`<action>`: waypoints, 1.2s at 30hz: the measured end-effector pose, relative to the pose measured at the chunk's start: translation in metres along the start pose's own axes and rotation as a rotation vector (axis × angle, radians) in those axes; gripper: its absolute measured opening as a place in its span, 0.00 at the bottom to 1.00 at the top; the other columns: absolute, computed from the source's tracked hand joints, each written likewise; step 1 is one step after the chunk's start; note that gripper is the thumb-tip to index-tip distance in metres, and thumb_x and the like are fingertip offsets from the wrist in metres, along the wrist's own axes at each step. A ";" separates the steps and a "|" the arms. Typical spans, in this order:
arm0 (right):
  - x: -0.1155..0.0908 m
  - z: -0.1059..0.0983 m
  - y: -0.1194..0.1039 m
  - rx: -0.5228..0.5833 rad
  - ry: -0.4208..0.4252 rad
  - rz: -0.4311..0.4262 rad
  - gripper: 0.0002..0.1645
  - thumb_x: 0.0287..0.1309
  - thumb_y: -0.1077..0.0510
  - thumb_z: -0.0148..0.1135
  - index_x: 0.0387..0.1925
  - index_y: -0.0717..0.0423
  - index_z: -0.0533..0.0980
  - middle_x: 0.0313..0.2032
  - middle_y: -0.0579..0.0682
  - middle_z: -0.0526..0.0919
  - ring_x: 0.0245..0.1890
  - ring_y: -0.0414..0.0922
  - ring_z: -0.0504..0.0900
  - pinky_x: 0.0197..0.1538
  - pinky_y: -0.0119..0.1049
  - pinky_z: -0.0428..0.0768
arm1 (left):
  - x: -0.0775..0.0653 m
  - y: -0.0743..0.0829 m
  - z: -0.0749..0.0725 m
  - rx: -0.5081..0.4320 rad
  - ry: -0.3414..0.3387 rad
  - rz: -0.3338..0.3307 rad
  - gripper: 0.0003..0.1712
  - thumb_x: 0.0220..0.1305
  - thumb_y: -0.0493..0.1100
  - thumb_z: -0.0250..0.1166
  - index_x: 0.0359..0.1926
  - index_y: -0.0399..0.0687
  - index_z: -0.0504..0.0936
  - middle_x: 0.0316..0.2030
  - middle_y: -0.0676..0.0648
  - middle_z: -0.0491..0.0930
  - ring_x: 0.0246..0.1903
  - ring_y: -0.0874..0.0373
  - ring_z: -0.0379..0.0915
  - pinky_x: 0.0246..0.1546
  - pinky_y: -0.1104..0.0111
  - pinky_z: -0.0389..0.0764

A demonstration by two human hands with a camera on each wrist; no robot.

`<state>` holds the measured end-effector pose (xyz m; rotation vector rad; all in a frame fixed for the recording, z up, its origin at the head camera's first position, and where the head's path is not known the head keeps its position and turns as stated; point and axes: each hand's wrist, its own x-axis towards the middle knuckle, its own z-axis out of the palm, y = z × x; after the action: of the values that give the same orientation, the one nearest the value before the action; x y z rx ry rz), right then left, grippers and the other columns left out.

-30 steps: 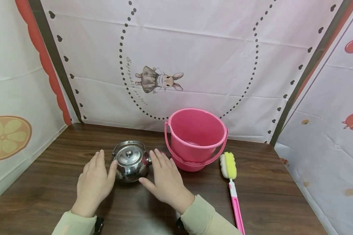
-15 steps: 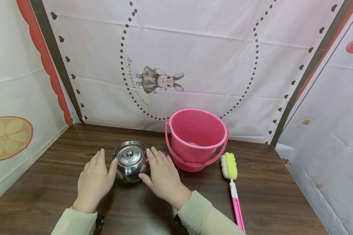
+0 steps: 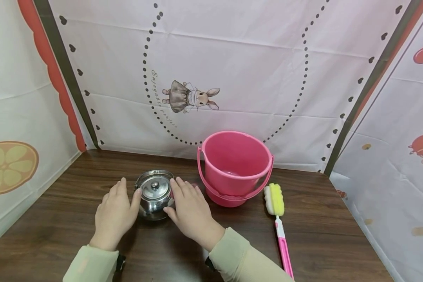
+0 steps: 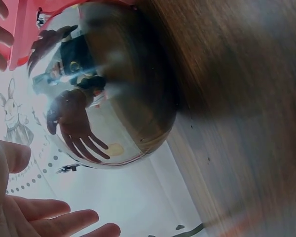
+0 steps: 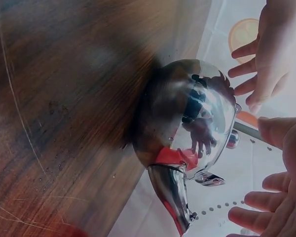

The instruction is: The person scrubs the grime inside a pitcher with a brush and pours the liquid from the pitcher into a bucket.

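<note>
A shiny steel teapot (image 3: pixel 153 206) stands upright on the table, its lid (image 3: pixel 148 188) on and its handle lowered behind the lid. Left of it, my left hand (image 3: pixel 113 215) is held with straight fingers, thumb near the pot's side. On the other side my right hand (image 3: pixel 194 209) has its fingers extended, covering the spout side in the head view. From the right wrist, the spout (image 5: pixel 168 192) shows, pointing toward the bucket side. Both palms face the teapot (image 4: pixel 103 94), and neither hand grips it.
A pink bucket (image 3: pixel 229 181) with its handle hanging down stands behind and right of the teapot. Further right lies a sponge brush (image 3: pixel 277 199) with a pink handle. Printed cloth walls (image 3: pixel 253 78) enclose the brown table (image 3: pixel 324 235) at the back and sides.
My right hand has shifted left, closer to the teapot, and now covers more of its spout side. The left hand, teapot, bucket and brush stay nearly where they were.
</note>
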<state>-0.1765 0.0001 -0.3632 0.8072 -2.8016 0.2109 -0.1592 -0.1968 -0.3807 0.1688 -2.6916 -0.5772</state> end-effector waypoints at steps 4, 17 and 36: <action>0.001 0.002 -0.001 -0.010 0.003 -0.009 0.44 0.60 0.37 0.54 0.71 0.51 0.54 0.69 0.50 0.62 0.68 0.47 0.65 0.69 0.45 0.61 | 0.001 -0.001 0.001 0.005 -0.001 -0.001 0.38 0.71 0.55 0.46 0.64 0.24 0.59 0.58 0.22 0.65 0.51 0.24 0.65 0.44 0.36 0.68; 0.007 0.005 -0.005 -0.037 0.003 -0.022 0.42 0.62 0.37 0.53 0.71 0.52 0.55 0.69 0.50 0.63 0.67 0.47 0.66 0.67 0.44 0.64 | 0.007 -0.002 0.003 0.000 0.009 -0.008 0.36 0.71 0.54 0.46 0.64 0.25 0.61 0.55 0.22 0.67 0.49 0.25 0.68 0.42 0.38 0.70; 0.019 0.006 -0.012 -0.056 0.047 -0.066 0.37 0.61 0.40 0.56 0.66 0.52 0.62 0.65 0.49 0.68 0.65 0.45 0.69 0.65 0.44 0.67 | 0.017 -0.001 0.004 -0.009 0.025 -0.013 0.31 0.70 0.52 0.48 0.59 0.26 0.68 0.52 0.24 0.71 0.48 0.26 0.70 0.42 0.39 0.71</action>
<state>-0.1867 -0.0204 -0.3631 0.8684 -2.7194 0.1378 -0.1760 -0.1999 -0.3789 0.1905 -2.6652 -0.5876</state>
